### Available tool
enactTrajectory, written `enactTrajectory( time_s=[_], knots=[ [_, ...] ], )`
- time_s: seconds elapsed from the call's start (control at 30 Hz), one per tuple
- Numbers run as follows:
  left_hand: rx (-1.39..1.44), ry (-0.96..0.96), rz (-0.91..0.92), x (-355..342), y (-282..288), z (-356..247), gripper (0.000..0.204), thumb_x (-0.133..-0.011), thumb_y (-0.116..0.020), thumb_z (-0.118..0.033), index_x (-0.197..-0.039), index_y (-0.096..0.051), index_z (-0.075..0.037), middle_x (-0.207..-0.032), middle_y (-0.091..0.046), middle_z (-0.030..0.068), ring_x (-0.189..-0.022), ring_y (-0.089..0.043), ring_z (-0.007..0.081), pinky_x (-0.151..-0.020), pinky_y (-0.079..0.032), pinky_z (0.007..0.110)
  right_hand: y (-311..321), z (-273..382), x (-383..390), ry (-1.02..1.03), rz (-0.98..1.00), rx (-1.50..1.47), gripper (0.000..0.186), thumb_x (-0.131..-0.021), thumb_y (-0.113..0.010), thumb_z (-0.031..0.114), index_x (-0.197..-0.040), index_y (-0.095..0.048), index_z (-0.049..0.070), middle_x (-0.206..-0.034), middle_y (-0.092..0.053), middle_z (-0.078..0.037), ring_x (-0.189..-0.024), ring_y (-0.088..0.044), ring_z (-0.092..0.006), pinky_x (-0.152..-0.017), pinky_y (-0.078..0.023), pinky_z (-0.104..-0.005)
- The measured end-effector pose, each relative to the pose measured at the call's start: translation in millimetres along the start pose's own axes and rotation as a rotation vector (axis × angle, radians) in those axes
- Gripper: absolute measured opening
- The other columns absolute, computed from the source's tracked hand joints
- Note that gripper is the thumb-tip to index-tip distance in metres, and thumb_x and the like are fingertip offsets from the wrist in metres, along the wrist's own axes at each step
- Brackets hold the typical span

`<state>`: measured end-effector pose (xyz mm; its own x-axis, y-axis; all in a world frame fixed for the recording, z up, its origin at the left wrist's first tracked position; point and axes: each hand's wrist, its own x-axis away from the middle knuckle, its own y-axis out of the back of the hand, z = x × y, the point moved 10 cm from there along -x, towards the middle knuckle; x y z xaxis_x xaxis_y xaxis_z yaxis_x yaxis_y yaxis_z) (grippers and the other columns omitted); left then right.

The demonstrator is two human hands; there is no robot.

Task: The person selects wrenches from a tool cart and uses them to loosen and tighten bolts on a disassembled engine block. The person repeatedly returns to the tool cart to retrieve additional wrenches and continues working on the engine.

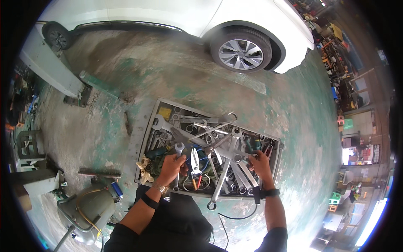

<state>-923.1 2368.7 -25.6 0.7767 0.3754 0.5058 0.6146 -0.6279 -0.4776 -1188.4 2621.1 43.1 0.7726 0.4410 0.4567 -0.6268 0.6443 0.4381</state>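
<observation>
A metal drawer [143, 138] full of wrenches and other hand tools lies before me. My left hand [171, 167] is closed round a combination wrench [179, 148], whose open end points away from me. At the drawer's right side my right hand [261, 164] has its fingers closed on the end of a large wrench [239, 158] on the pile; its far end is lost among the others. Between my hands lie snips [195, 161] with red and orange handles. A long ring-ended wrench [213, 205] sticks out over the near edge.
Beyond the drawer stands a white car [159, 12] with its wheel [240, 54] facing me. A grey lift post [52, 67] rises at the left. Near my left arm is a grey tank [90, 210] with a hose. Cluttered shelves [336, 54] line the right.
</observation>
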Motion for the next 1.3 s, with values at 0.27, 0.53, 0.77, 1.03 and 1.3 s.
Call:
enactTrajectory(
  time_s=[0.27,0.53,0.77,1.03,1.3],
  knots=[
    [-0.061,0.011,-0.052,4.1,2.4,-5.0,0.032,-0.094,-0.059,-0.026,-0.074,-0.053,-0.002,-0.064,-0.062,0.0099,-0.051,-0.061,0.0167,-0.046,-0.05,0.028,55.6,47.4,48.0,0.164,-0.468,0.048,0.014,-0.088,-0.06,0.011,-0.095,-0.063,-0.001,-0.065,-0.062,-0.004,-0.055,-0.054,-0.0104,-0.05,-0.041,-0.0253],
    [-0.101,-0.024,-0.007,3.1,-1.2,-8.8,0.033,-0.093,-0.059,-0.026,-0.072,-0.052,-0.002,-0.064,-0.063,0.0119,-0.05,-0.062,0.0194,-0.047,-0.051,0.031,92.7,38.4,125.0,0.222,-0.455,-0.764,0.01,-0.09,-0.058,0.008,-0.095,-0.059,0.0,-0.058,-0.052,-0.001,-0.046,-0.045,-0.0077,-0.046,-0.037,-0.0195],
    [-0.114,0.005,-0.027,7.8,-4.3,-13.4,0.034,-0.093,-0.062,-0.03,-0.073,-0.054,-0.003,-0.062,-0.06,0.0108,-0.047,-0.057,0.0172,-0.043,-0.047,0.029,-1.9,2.5,117.8,0.22,-0.228,-1.3,0.008,-0.09,-0.058,0.01,-0.096,-0.062,0.007,-0.056,-0.047,0.0,-0.043,-0.037,-0.01,-0.047,-0.037,-0.0284],
    [-0.142,-0.045,0.124,54.1,-66.5,-89.7,0.034,-0.098,-0.053,-0.031,-0.092,-0.057,0.002,-0.078,-0.063,0.013,-0.044,-0.041,0.0076,-0.042,-0.032,0.022,-46.8,43.4,118.4,0.182,-0.079,-1.178,0.011,-0.088,-0.062,0.014,-0.092,-0.06,0.004,-0.059,-0.048,0.002,-0.046,-0.04,-0.0073,-0.044,-0.032,-0.0228],
    [-0.209,-0.042,0.283,86.4,-135.9,-115.2,0.026,-0.096,-0.058,-0.02,-0.108,-0.057,0.003,-0.08,-0.064,0.012,-0.048,-0.042,0.0059,-0.044,-0.035,0.02,-52.9,114.2,128.1,0.225,-0.052,-1.06,0.015,-0.086,-0.068,0.005,-0.096,-0.059,0.001,-0.077,-0.06,-0.001,-0.063,-0.054,-0.0066,-0.055,-0.045,-0.0222]
  ],
)
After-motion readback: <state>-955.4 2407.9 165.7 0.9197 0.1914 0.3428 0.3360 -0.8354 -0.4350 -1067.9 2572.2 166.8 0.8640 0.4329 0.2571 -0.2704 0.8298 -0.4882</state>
